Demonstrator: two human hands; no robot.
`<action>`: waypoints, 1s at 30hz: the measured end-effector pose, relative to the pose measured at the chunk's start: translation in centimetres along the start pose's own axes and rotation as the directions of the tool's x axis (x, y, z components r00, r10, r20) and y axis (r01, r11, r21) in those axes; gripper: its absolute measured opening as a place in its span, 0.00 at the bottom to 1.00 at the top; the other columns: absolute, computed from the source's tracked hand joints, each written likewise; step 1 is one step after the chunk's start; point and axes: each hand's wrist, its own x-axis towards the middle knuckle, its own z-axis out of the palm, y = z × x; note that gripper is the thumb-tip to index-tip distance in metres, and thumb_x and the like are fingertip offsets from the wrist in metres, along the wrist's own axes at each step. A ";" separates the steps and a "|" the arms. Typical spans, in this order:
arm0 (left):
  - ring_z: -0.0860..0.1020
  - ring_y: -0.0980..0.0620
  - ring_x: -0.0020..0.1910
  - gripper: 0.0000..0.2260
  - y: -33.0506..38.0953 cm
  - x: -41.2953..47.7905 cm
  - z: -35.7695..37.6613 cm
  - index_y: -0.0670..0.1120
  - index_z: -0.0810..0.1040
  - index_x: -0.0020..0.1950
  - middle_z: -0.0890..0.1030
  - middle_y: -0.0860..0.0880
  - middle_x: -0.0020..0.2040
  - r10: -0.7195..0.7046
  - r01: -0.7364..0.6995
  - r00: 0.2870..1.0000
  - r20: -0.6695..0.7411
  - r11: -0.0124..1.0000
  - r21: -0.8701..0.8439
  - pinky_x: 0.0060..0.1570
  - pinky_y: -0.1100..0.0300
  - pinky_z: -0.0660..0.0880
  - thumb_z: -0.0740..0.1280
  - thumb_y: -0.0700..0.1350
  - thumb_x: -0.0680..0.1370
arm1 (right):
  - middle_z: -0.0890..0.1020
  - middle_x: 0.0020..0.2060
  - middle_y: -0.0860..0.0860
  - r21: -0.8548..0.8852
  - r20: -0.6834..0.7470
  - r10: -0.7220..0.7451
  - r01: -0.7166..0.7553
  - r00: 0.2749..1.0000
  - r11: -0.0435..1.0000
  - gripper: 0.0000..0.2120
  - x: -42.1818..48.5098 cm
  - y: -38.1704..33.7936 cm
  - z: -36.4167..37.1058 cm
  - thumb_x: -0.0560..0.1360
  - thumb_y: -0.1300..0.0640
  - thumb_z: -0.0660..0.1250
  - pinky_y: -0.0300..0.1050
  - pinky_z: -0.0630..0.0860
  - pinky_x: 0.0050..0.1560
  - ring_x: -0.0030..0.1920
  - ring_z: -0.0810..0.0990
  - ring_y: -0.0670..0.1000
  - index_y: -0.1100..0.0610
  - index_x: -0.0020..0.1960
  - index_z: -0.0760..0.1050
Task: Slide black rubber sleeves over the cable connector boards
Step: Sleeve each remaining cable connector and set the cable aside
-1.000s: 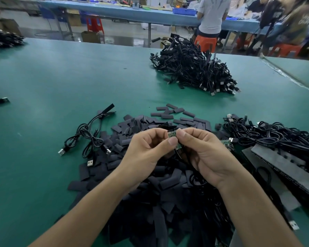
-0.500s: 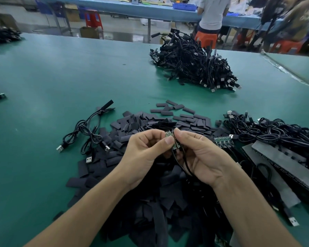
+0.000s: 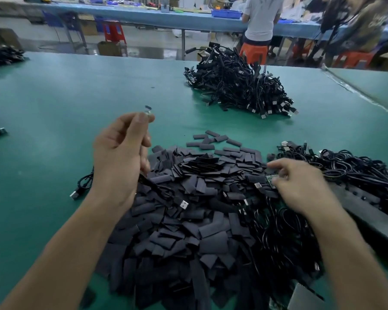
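Black rubber sleeves (image 3: 199, 198), short flat strips, lie in a broad heap on the green desk (image 3: 54, 97), filling the space between the two hands and spreading toward the viewer. At the heap's right edge sits a small green connector board (image 3: 271, 179). The right hand (image 3: 300, 191) reaches down to it, thumb and forefinger curled close on either side; motion blur hides whether they grip it. The left hand (image 3: 119, 157) is held up above the heap's left side, its fingers curled, thumb and forefinger pinching the end of a thin black cable (image 3: 148, 182). The pinched tip is too blurred to make out. The cable drops below that hand to a silver USB plug (image 3: 183, 205) lying on the sleeves. Just right of the right fingers lies a tangle of loose black cables (image 3: 349, 166). Well beyond both hands sits a tall heap of more cables (image 3: 238, 86). Farther back, seated people work at a blue desk (image 3: 143, 16); pale lettering on one dark shirt (image 3: 376, 21) is too blurred to read.
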 end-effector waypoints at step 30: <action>0.78 0.65 0.29 0.05 -3.3 -0.2 -0.5 0.49 0.85 0.51 0.84 0.54 0.33 -0.222 0.065 0.951 0.215 0.824 0.563 0.30 0.76 0.69 0.70 0.40 0.79 | 0.75 0.47 0.43 -0.057 -0.041 -0.361 0.358 0.932 0.932 0.05 -1.5 -2.6 4.7 0.80 0.51 0.65 0.45 0.72 0.49 0.49 0.76 0.48 0.47 0.51 0.80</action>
